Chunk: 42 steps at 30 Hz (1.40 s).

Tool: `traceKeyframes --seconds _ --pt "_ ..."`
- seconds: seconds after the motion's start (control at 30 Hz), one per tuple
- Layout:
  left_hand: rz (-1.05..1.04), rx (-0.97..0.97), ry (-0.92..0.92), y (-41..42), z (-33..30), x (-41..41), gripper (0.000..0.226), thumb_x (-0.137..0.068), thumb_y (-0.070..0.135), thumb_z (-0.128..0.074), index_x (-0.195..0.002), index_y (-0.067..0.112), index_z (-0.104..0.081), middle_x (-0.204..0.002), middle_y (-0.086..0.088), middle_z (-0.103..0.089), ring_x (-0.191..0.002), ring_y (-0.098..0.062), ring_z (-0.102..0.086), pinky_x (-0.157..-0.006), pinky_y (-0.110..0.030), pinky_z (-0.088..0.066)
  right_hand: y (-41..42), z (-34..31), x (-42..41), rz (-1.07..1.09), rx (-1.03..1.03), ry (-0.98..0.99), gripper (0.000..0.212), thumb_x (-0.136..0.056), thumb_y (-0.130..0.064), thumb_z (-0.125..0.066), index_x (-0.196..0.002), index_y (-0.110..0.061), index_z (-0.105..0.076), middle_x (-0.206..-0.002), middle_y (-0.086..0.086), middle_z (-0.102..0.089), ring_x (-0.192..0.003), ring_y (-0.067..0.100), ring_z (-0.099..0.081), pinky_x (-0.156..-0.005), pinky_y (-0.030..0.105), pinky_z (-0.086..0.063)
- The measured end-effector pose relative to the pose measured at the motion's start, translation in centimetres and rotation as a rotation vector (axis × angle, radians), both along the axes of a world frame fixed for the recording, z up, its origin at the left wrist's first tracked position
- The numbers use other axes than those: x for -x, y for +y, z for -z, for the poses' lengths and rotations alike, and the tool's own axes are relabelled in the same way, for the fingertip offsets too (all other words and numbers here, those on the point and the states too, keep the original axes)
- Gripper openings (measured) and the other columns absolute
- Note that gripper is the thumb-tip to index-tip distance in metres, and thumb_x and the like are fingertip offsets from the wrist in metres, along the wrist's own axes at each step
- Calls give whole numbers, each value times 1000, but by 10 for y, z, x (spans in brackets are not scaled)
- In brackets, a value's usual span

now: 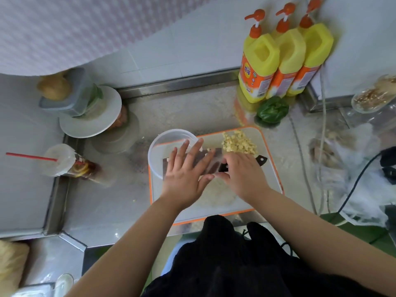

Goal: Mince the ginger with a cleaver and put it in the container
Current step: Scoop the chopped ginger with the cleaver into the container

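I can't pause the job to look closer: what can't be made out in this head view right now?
- Cleaver edge: covered by the flat left hand, whether ginger lies on the blade is unclear.
- Handle: wrapped by the right hand.
- Minced ginger near the board's front: pale and blurred, fineness unreadable.
- Container interior: partly behind the left hand's fingers.

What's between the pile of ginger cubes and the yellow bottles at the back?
In the head view, a green pepper sits between the ginger cubes and the yellow bottles.
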State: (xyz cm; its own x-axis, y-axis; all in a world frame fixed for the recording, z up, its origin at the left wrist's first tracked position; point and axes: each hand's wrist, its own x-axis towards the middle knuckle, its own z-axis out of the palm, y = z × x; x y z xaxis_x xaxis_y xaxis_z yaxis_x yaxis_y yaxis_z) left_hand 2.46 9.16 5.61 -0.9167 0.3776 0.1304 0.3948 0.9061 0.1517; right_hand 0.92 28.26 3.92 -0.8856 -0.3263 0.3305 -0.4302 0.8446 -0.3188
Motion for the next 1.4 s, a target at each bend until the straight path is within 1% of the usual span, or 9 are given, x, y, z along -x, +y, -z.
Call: traceKeyframes --seconds 0.1,0.23,0.37,0.57,0.77,0.93,1.03,1.23,1.4 --pt "-20 146 -116 -1 7 9 58 -97 64 -10 -149 42 -25 -162 1 -9 -147 -37 -9 -114 -57 -6 -21 -3 2 -28 -27 60 38 -66 -29 -80 -81 -10 -51 -64 1 -57 -59 26 -59 -58 33 -46" --pt "-115 164 -194 -6 13 18 73 -88 69 14 -150 45 -15 -159 10 15 -148 -31 8 -114 -53 14 -32 0 6 -1 -42 100 29 -80 -40 -53 -81 -13 -40 -62 0 -53 -57 25 -54 -60 33 -37" --pt "-254 144 -237 -18 18 20 83 -81 69 25 -152 41 -8 -154 13 24 -147 -29 16 -114 -53 14 -24 -2 7 29 -34 79 38 -68 -37 -75 -76 -8 -52 -61 2 -52 -55 26 -53 -62 31 -27" --pt "-435 89 -308 -29 22 22 79 -83 62 17 -153 38 -11 -160 13 16 -147 -23 19 -118 -52 9 0 2 4 106 -3 68 43 -64 -33 -86 -81 -8 -55 -67 1 -57 -59 25 -55 -66 28 -30" --pt "-554 -5 -299 -39 26 25 83 -90 61 12 -144 29 -42 -162 10 -1 -149 -22 8 -118 -47 5 28 4 -5 229 28 -26 42 -70 -37 -82 -90 -9 -57 -72 -1 -61 -67 25 -61 -69 35 -44" --pt "-601 -109 -98 -35 24 26 37 -102 30 -37 -101 22 -73 -140 5 -54 -140 -19 -33 -114 -39 -19 36 1 -9 265 84 -96 30 -82 -34 -71 -99 -14 -57 -81 -2 -66 -75 24 -64 -69 36 -48" --pt "-622 -125 -127 -35 27 27 33 -96 14 -48 -112 31 -71 -149 7 -43 -144 -20 -24 -115 -41 -20 35 -9 -12 283 228 -253 20 -93 -33 -56 -104 -17 -56 -82 -4 -66 -74 21 -63 -61 32 -46" --pt "-342 -365 278 -13 26 30 49 -80 -4 -47 -122 14 -65 -146 -14 -44 -133 -37 -39 -107 -48 -36 52 8 -9 549 698 -630 27 -94 -47 -48 -85 -22 -49 -65 -6 -53 -61 15 -52 -57 32 -40" --pt "-23 -535 199 42 19 49 41 -85 0 -51 -123 11 -63 -136 -12 -53 -116 -33 -55 -97 -42 -46 90 32 -5 738 762 -662 37 -100 -36 -41 -68 -16 -38 -56 8 -48 -46 20 -43 -53 37 -39"
